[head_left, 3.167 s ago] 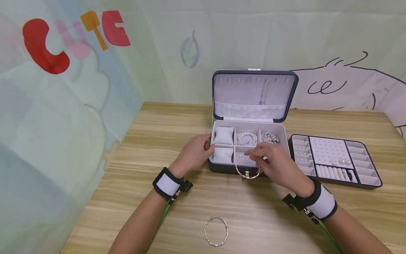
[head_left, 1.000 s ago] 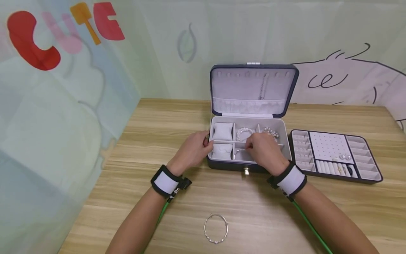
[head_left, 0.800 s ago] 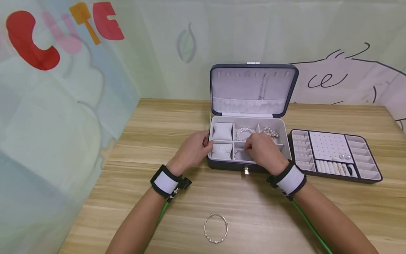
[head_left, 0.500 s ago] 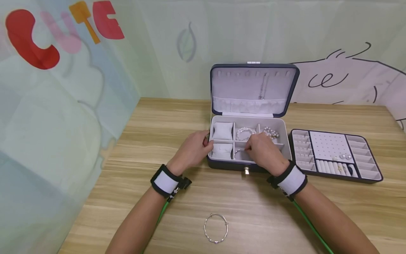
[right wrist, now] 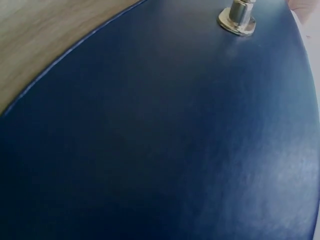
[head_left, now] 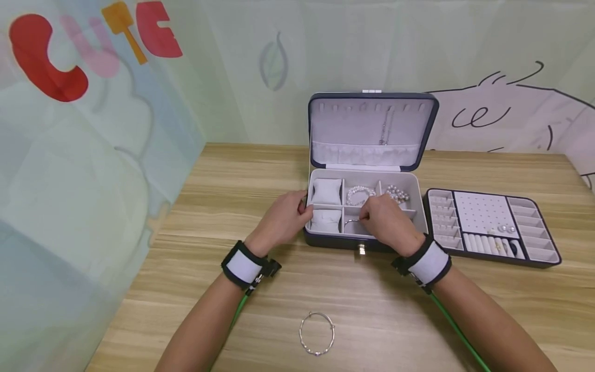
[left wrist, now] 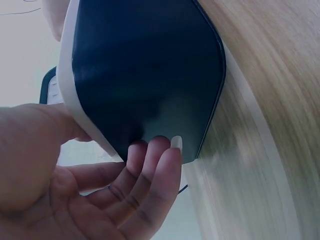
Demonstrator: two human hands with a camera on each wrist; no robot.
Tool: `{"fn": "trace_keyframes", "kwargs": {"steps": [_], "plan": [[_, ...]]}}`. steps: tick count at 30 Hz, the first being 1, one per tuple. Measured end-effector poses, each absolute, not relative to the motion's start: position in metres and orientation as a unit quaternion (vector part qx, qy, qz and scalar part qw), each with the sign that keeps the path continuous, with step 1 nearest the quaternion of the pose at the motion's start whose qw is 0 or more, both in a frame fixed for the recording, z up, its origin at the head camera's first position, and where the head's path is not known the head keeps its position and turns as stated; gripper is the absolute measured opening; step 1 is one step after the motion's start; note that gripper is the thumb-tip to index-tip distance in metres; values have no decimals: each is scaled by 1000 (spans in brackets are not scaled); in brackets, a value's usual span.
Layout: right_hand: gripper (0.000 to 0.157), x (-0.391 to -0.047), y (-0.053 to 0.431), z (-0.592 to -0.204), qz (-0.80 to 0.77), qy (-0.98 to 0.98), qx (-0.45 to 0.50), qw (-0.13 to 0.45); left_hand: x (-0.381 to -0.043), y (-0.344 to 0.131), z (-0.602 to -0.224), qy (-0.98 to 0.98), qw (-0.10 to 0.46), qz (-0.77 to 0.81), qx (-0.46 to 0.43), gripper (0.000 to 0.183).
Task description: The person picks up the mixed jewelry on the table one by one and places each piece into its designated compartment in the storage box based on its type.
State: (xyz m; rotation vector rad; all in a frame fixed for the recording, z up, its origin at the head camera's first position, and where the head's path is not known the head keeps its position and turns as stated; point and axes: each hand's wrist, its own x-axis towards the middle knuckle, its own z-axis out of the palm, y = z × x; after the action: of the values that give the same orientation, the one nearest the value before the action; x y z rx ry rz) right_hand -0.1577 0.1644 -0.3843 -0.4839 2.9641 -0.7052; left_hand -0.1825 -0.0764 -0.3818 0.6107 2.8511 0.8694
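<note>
Bangle (head_left: 351, 221) lowered into box (head_left: 332, 242)

No longer over the front edge; now in the front compartment (head_left: 355, 230), apparently pinched by the fingers of right hand (head_left: 389, 222), tips partly hidden. Probably nearly stowed, with a second bangle (head_left: 302, 339) yet on the table (head_left: 372, 299). Gripped at the box's left wall by left hand (head_left: 281, 219). In the back row: cushion (head_left: 327, 191), pearl bracelet (head_left: 351, 198), beads (head_left: 397, 193).

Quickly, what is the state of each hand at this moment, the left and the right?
Left hand: closed, gripping the box at its left side.
Right hand: closed, pinching the bangle inside the box.
</note>
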Motion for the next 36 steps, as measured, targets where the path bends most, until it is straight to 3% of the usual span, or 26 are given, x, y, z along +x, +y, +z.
{"fn": "trace_keyframes", "kwargs": {"steps": [7,13,16,27,31,36], "plan": [[12,-147,162,-375,-257,954,-157,9,-183,-77,-382,935,53,285,203,18],[5,-116,145,-357,-278,917,-280,-53,-183,-76,-381,934,50,283,211,18],[12,-98,135,-353,-258,895,-361,-43,-183,-77,-381,934,46,282,212,18],[51,-55,107,-370,-151,852,-483,134,-183,-77,-380,934,53,287,207,19],[66,-47,102,-377,-123,836,-513,153,-183,-77,-381,934,54,285,207,20],[73,-44,100,-384,-96,830,-524,166,-183,-77,-381,935,54,283,206,20]]}}
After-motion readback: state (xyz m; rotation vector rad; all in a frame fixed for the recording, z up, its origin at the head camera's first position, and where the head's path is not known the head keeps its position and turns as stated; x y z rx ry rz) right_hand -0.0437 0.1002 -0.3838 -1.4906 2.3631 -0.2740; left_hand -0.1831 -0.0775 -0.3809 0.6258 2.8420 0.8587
